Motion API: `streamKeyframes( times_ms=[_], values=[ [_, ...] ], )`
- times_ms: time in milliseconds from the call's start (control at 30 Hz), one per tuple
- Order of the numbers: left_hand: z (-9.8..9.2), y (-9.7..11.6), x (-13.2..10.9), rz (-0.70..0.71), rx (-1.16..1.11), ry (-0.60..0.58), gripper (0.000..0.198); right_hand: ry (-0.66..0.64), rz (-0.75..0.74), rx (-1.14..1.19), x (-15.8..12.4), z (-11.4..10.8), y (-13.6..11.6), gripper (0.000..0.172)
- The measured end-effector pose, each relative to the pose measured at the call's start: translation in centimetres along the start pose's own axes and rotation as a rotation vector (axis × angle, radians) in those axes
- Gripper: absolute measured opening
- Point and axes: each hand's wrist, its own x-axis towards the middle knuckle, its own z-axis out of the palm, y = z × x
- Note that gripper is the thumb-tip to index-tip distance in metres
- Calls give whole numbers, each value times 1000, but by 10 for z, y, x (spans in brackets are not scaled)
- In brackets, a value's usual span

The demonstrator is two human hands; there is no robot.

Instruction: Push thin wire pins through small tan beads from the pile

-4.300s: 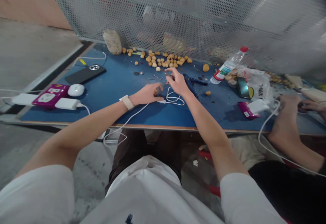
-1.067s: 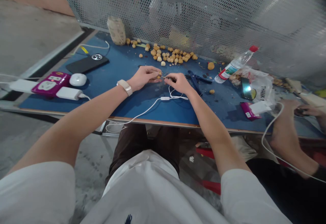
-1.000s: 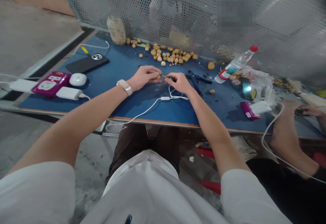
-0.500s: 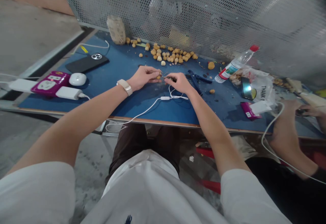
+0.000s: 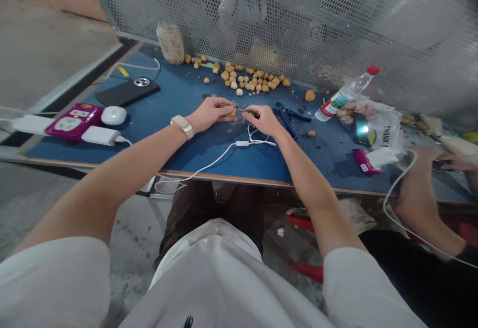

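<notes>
On the blue table, our left hand clamps its grip on a tan bead; at the bead's 3 o'clock, our right hand pinches a thin pin. We judge level, steady alignment matters.

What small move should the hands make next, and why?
Probably slide the thin metal pin in the right hand a touch toward the small tan round bead pinched in the left hand; the pin's tip sits at the bead, and the hands almost touch.
</notes>
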Motion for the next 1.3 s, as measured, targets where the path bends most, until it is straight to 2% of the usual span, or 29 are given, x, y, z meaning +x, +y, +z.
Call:
streamKeyframes(
  times_ms=[200,367,500,667,967,1200,1300],
  values=[
    [1,2,-2,-13,-27,12,26,-12,6,-12,-1,-1,-1,65],
    [-1,-2,1,-10,-13,-1,19,-16,12,-21,-2,-3,-7,68],
    [-3,-5,4,-12,10,-1,11,-49,36,-46,-5,-11,-11,61],
    [-5,-5,4,-6,24,-18,14,-105,87,-75,-8,-18,-8,56],
    [0,0,1,-36,-13,4,15,-148,40,-45,-4,-7,-11,77],
    [3,3,-2,-38,-9,19,20,-160,33,-171,1,-4,-4,56],
    [2,2,-2,-34,10,16,23,-146,33,-171,2,-2,-1,54]
  ],
)
